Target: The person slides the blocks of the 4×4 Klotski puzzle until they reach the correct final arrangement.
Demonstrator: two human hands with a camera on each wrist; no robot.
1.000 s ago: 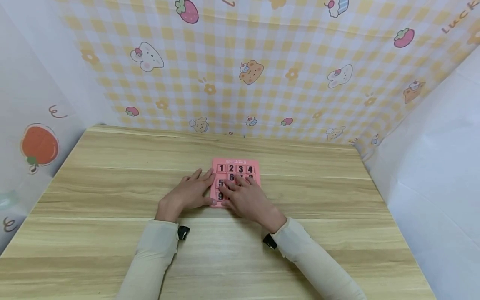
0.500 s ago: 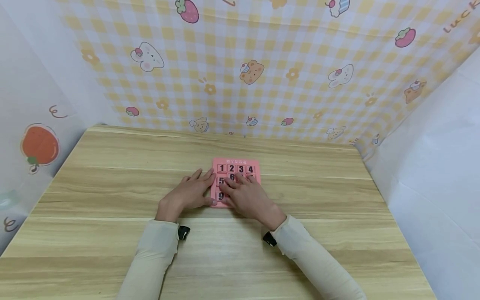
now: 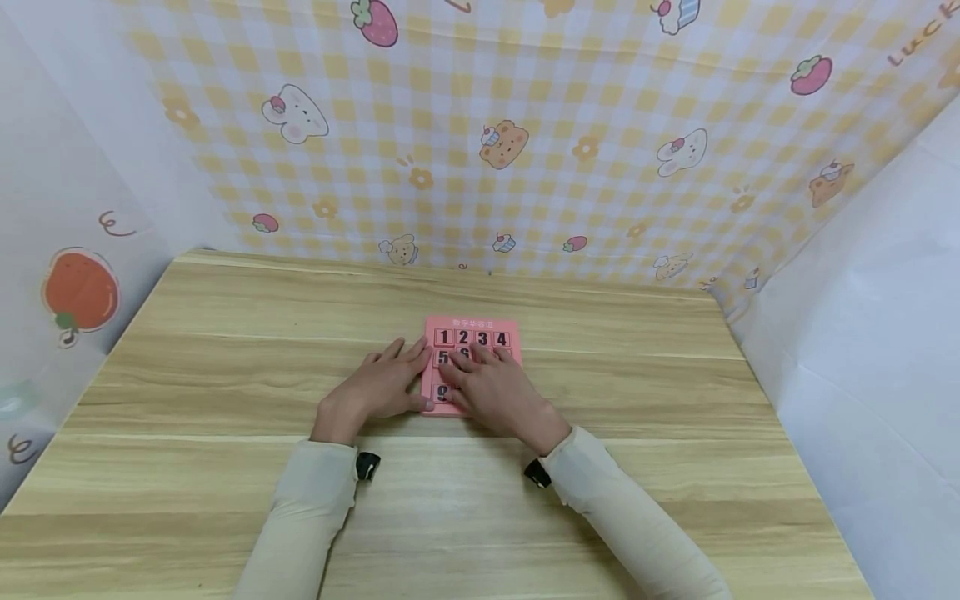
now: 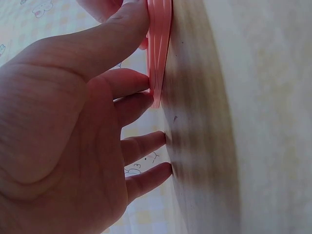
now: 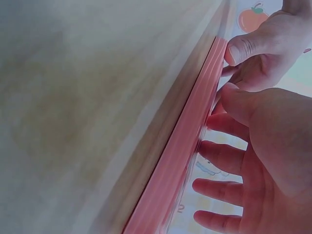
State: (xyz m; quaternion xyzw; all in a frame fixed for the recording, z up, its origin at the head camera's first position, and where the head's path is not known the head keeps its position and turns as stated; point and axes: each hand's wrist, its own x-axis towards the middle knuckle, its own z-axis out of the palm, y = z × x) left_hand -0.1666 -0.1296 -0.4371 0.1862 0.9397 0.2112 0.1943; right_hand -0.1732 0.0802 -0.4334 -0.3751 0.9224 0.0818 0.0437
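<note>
A pink sliding number puzzle (image 3: pixel 472 322) lies flat on the table. Its top row reads 1, 2, 3, 4, with the 5 tile (image 3: pixel 442 358) below the 1 and the 9 tile (image 3: pixel 442 393) lower down, a gap between them. My left hand (image 3: pixel 378 385) rests at the puzzle's left side, thumb by the near corner and a finger against the edge; its outer fingers touch the table. My right hand (image 3: pixel 498 392) is spread over the tiles, fingertips on or just above them, the index finger at the 5. It hides most tiles right of the 5 and 9.
The puzzle sits on a wood-grain table (image 3: pixel 637 392). Behind it hangs a checked cloth (image 3: pixel 450 192) with cartoon prints, and white sheets stand at both sides. Each wrist carries a small black device (image 3: pixel 367 466).
The 5 tile has slid away from me, up to just under the 1, widening the gap above the 9. My right hand has shifted slightly with it; the left stays put.
</note>
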